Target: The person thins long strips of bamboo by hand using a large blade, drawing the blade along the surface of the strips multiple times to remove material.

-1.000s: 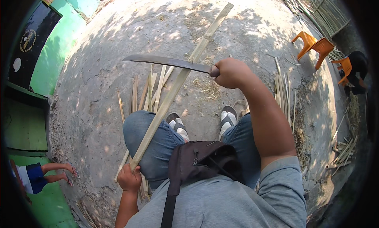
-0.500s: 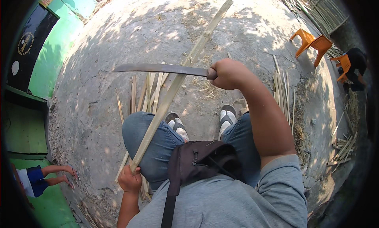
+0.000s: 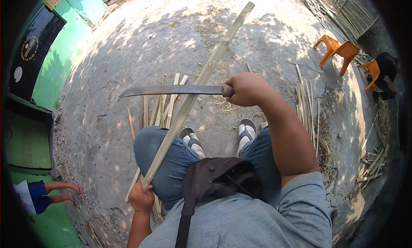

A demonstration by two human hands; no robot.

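A long bamboo strip (image 3: pixel 176 121) slants from beside my left hip, over my left knee, up and away to the right. My left hand (image 3: pixel 141 197) is closed around its near end. In my right hand (image 3: pixel 247 89) is the handle of a machete (image 3: pixel 171 90), held with the blade pointing left. The blade lies across the strip beyond my knee; from above I cannot tell whether the edge bites into it. A rough, raised spot shows on the strip a little farther along.
Cut bamboo strips (image 3: pixel 171 102) lie under and beyond my left knee, and another bundle (image 3: pixel 304 102) lies at right. Orange plastic chairs (image 3: pixel 337 52) stand at the far right near stacked bamboo poles (image 3: pixel 349 18). A person (image 3: pixel 47 194) is by the green wall (image 3: pixel 58 63) at left.
The machete and my right hand have come nearer to me along the strip. My left hand keeps its grip in about the same place.
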